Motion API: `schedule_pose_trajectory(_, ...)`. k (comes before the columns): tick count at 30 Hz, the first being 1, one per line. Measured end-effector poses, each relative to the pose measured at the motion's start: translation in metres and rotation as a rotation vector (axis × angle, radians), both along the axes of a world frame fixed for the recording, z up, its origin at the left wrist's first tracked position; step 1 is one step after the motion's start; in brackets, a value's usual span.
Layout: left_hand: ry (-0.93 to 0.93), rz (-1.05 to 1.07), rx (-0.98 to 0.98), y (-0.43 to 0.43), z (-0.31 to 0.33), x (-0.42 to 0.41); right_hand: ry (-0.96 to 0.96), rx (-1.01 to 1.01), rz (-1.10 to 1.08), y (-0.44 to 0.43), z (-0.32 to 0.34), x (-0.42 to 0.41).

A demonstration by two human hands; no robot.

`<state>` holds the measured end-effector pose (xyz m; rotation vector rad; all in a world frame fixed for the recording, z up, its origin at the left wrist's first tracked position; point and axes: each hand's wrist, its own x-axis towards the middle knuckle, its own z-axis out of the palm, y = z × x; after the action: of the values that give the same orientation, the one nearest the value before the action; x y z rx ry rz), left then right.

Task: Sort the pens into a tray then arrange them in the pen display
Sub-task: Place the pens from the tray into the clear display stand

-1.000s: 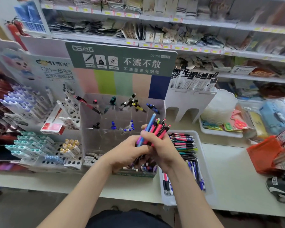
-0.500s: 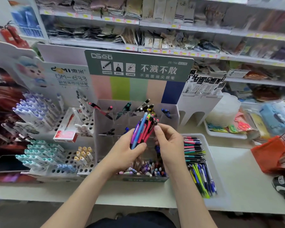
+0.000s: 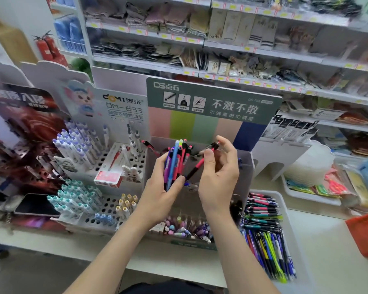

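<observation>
Pens in hand: I see a bundle of pens (image 3: 175,164) standing almost upright, clicker ends up, with purple, blue, pink and red barrels. It is held in front of the upper compartments of the pen display (image 3: 245,166).
Left hand (image 3: 157,192): fingers and thumb are curled round the lower half of the bundle and grip it firmly.
Right hand (image 3: 219,179): thumb and forefinger pinch a single red-and-black pen (image 3: 197,167) near its top. The other fingers are loosely curved, spread apart and hold nothing.
Single pen: it is tilted, top end up to the right and tip down to the left by the left thumb. I cannot tell whether the tip touches the thumb.
Display: a clear compartmented box under a green header sign (image 3: 212,102). A few pens lean in the back compartments, and pastel-topped pens (image 3: 185,230) fill the front one.
Tray (image 3: 284,199): white, on the counter (image 3: 327,240) just right of the display. It holds the sorted pens (image 3: 263,225), with pink and teal ones lying crosswise at the far end and blue and yellow-green ones lengthwise at the near end.
Left of the display: a white peg rack (image 3: 106,166) with blue-capped pens (image 3: 77,143) and teal-capped pens (image 3: 72,198), a red box (image 3: 107,177) and a phone (image 3: 37,205) lying flat.
Behind: shop shelves (image 3: 221,47) packed with goods.
</observation>
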<state>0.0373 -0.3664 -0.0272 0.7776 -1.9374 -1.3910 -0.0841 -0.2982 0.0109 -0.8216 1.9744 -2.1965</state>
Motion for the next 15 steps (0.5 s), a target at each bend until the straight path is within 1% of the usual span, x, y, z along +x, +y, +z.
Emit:
schedule_pose_trajectory(2,-0.022,0.042,-0.014,-0.004,-0.006,0.008,0.03,-0.069,-0.079,-0.012,0.007,-0.007)
schedule_pose_trajectory(4,-0.038,0.084,-0.015,-0.007,-0.012,0.014,0.103,-0.108,-0.071,-0.027,0.015,-0.011)
schedule_pose_trajectory(7,-0.063,0.114,0.015,-0.011,-0.017,0.02,0.319,-0.049,0.002,-0.057,0.02,-0.013)
schedule_pose_trajectory(10,-0.068,0.106,0.027,-0.013,-0.017,0.026,0.571,0.135,0.139,-0.083,0.009,-0.016)
schedule_pose_trajectory(13,-0.074,0.118,0.059,-0.015,-0.017,0.031,0.667,0.455,0.322,-0.099,-0.008,-0.022)
schedule_pose_trajectory(15,-0.076,0.125,0.086,-0.017,-0.018,0.032,0.773,0.621,0.281,-0.099,-0.015,-0.023)
